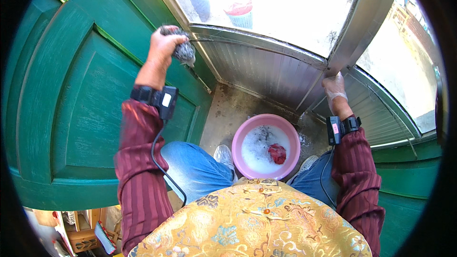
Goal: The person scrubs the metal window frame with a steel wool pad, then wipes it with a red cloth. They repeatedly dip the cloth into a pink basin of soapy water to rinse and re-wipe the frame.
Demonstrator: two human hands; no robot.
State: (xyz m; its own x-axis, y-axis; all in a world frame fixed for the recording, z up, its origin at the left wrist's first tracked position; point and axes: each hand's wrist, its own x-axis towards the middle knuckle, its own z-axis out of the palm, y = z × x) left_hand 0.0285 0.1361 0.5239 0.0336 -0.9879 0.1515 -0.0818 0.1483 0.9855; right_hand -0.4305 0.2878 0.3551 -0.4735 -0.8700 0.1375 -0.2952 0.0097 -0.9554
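Observation:
My left hand (166,44) is closed around a grey wet scrubbing pad (184,50) with some white foam at its lower end, close to the green door and the metal frame. On the right, my right hand (334,85), in a thin clear plastic glove, is at the metal post (348,48) between two glass panes; its fingers are partly hidden, so its grip cannot be made out. Between my feet a pink basin (237,146) stands on the floor, holding sudsy water (255,153) and a crumpled red cloth (277,153).
A green panelled door (85,107) fills the left side. Ribbed metal panels (257,67) lie below the glass ahead, meeting a wet concrete floor (225,109). Beyond the glass stands a bucket (241,16). Wooden furniture (82,237) is at the lower left. Cables run along both my sleeves.

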